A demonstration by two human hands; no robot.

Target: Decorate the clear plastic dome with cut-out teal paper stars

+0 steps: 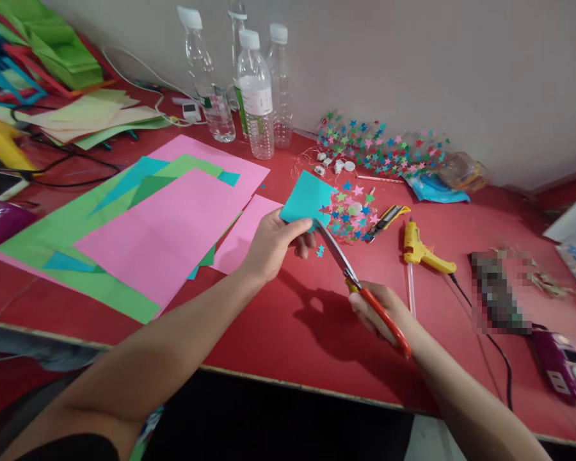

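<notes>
My left hand (276,240) pinches a turquoise piece of paper (304,197) by its near edge, thumb on top. Red-handled scissors (381,317) are gripped in my right hand (379,307), their blades pointing up and left. The blade tips meet the paper's lower right edge, close to my left thumb. A heap of small paper stars (350,208) in pink, blue, green and red lies just beyond the blades. Several tiny blue stars (320,251) lie below the paper. Part of my right hand is hidden behind the scissor handles.
Coloured sheets (158,237) cover the table's left side. Plastic bottles (256,96) stand by the wall, near a long spread of stars (379,144). To the right lie a box cutter (388,221), a yellow glue gun (425,250) with its cord, and a purple device (561,362).
</notes>
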